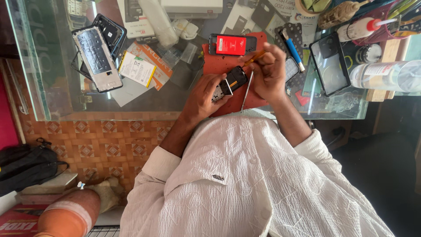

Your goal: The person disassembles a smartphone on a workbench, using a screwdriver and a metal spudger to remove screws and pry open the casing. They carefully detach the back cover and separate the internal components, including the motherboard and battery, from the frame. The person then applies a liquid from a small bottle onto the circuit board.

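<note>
My left hand grips a small black phone part over a red work mat. My right hand holds a thin orange-handled tool whose tip meets the part. A metal pair of tweezers lies on the mat between the hands. Just beyond the hands lies an opened phone frame with a red battery.
On the glass table lie an opened phone body, a loose battery, a blue-handled screwdriver, a black phone back cover, a glue bottle and a clear bottle. A black bag sits on the tiled floor at left.
</note>
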